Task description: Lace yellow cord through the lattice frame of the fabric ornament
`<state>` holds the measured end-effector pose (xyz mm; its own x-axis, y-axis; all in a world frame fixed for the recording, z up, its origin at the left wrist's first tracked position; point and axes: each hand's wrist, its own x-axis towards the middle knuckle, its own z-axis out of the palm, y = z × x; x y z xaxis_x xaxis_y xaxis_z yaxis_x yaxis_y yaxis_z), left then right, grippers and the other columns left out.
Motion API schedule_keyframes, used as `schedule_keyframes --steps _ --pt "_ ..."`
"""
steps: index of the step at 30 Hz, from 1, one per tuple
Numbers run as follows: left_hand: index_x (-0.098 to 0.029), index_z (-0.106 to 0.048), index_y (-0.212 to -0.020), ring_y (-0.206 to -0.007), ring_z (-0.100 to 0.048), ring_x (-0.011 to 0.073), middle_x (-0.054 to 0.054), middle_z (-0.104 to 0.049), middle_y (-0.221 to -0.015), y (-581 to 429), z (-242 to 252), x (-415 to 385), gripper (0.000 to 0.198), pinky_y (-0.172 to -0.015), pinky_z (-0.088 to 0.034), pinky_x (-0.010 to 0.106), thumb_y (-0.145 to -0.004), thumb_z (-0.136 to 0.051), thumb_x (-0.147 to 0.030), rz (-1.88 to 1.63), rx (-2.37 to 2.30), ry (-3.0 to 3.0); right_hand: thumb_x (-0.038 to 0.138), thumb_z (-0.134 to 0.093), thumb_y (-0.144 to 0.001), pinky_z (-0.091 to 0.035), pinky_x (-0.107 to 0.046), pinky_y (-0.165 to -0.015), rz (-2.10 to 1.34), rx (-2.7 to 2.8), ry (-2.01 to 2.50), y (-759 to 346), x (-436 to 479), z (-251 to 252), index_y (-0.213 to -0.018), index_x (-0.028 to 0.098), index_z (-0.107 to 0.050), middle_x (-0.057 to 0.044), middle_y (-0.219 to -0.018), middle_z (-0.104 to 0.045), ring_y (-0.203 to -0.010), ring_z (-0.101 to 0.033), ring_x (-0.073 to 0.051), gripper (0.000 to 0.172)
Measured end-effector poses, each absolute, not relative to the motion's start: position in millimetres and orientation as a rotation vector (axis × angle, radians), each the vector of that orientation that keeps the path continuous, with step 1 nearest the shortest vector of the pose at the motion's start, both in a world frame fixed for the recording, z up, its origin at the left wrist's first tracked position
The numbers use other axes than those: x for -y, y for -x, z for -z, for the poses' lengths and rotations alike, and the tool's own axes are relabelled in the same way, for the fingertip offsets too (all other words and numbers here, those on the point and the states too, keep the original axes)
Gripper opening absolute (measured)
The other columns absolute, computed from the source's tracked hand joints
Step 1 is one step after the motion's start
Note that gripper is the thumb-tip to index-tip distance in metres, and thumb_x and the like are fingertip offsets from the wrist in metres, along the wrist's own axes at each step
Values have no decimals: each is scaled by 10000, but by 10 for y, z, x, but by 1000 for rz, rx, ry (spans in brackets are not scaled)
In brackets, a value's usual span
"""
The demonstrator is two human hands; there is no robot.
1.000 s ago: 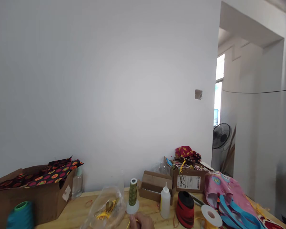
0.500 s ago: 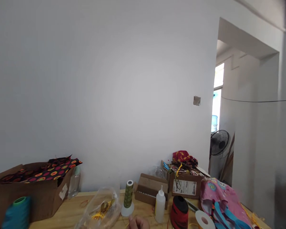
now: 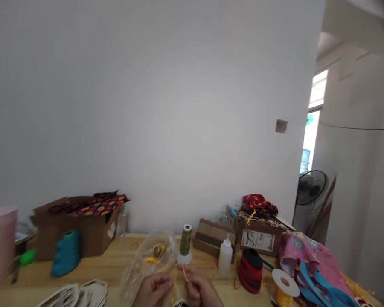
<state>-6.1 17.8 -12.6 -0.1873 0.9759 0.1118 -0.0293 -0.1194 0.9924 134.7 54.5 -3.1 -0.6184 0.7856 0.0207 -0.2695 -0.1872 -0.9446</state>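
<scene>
At the bottom edge my left hand (image 3: pixel 154 291) is closed, its fingertips pinched at a thin yellow cord (image 3: pixel 174 291). Just right of it, my right hand (image 3: pixel 200 289) is closed too, with a strand of the same yellow cord sticking up between thumb and fingers. A small dark and white piece (image 3: pixel 180 303) shows between the hands, cut off by the frame. Behind them stand an olive-green thread spool (image 3: pixel 185 241) on a white base and a clear plastic bag (image 3: pixel 141 258) with yellow cord and a brass-coloured round piece inside.
A white squeeze bottle (image 3: pixel 225 258), a red-and-black thread cone (image 3: pixel 250 273) and a yellow cord spool (image 3: pixel 284 294) stand to the right, before cardboard boxes (image 3: pixel 257 240) and pink fabric (image 3: pixel 316 256). Leftward are a teal thread cone (image 3: pixel 66 254), a fabric-filled box (image 3: pixel 73 234) and a pink bucket (image 3: pixel 0 251).
The view has tilted down and turned left, showing more table and the pink bucket. Both hands are now in view, where only one showed at the bottom edge before.
</scene>
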Motion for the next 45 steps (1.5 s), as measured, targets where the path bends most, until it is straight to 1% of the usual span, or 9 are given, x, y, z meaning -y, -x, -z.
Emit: schedule_keyframes --steps 2,8,14,17,21,29,36,40,45 --pt "-127 -593 -534 -335 -276 57 -91 -361 -337 61 113 -144 326 -370 -197 186 -520 -637 -449 -1452 -1243 -1141 274 -524 -704 -140 -122 -262 -1943 1295 568 -1312 -462 46 -1031 130 -506 133 -302 -278 -250 -140 -18 358" --pt "-121 -548 -428 -319 -334 57 -49 -451 -339 68 48 -98 322 -370 -219 189 -524 -635 -416 -1449 -1200 -1101 372 -602 -592 -153 -139 -272 -1696 1510 727 -1149 -305 20 -1100 59 -463 105 -279 -374 -234 -242 -36 613" --pt "-142 -485 -376 -264 -246 39 -63 -393 -291 61 72 -100 379 -327 -108 189 -583 -558 -451 -1379 -1238 -1020 306 -523 -663 -202 -170 -331 -1031 1816 918 -1083 -361 226 -959 132 -589 71 -346 -375 -307 -293 -67 350" --pt "-136 -492 -374 -289 -245 32 -66 -398 -316 54 32 -86 375 -335 -120 180 -580 -573 -439 -1352 -1260 -980 275 -500 -687 -208 -179 -355 -825 1904 942 -1110 -372 282 -929 178 -610 57 -355 -405 -325 -318 -79 283" --pt "-130 -573 -465 -307 -293 37 -60 -459 -351 30 -39 -67 297 -341 -176 174 -517 -644 -413 -1283 -1282 -952 298 -456 -719 -210 -194 -360 -684 1929 1035 -1101 -353 308 -883 192 -622 40 -351 -449 -324 -360 -101 257" --pt "-117 -620 -558 -385 -391 60 -47 -491 -420 73 107 -87 288 -392 -270 172 -631 -583 -393 -1266 -1263 -1073 313 -459 -715 -220 -205 -358 -536 1915 1133 -1099 -322 262 -805 220 -640 38 -341 -481 -310 -414 -114 223" --pt "-121 -630 -560 -382 -345 49 -50 -482 -450 93 -1 -42 275 -350 -206 162 -652 -565 -372 -1209 -1297 -1111 327 -459 -726 -314 -207 -417 -338 2011 1184 -1175 -311 142 -756 274 -637 13 -551 -611 -438 -525 -134 188" --pt "-109 -641 -597 -404 -324 53 -51 -459 -456 129 23 -44 295 -361 -186 165 -652 -555 -385 -1207 -1319 -1106 295 -416 -748 -336 -212 -464 -177 2088 1052 -1155 -332 121 -717 275 -626 -8 -657 -588 -595 -553 -155 213" --pt "-103 -636 -593 -406 -299 56 -58 -428 -448 132 66 -50 295 -371 -186 174 -660 -546 -376 -1231 -1334 -1096 291 -418 -757 -364 -241 -532 -138 2060 917 -1137 -399 201 -693 240 -630 -35 -692 -558 -626 -519 -158 227"
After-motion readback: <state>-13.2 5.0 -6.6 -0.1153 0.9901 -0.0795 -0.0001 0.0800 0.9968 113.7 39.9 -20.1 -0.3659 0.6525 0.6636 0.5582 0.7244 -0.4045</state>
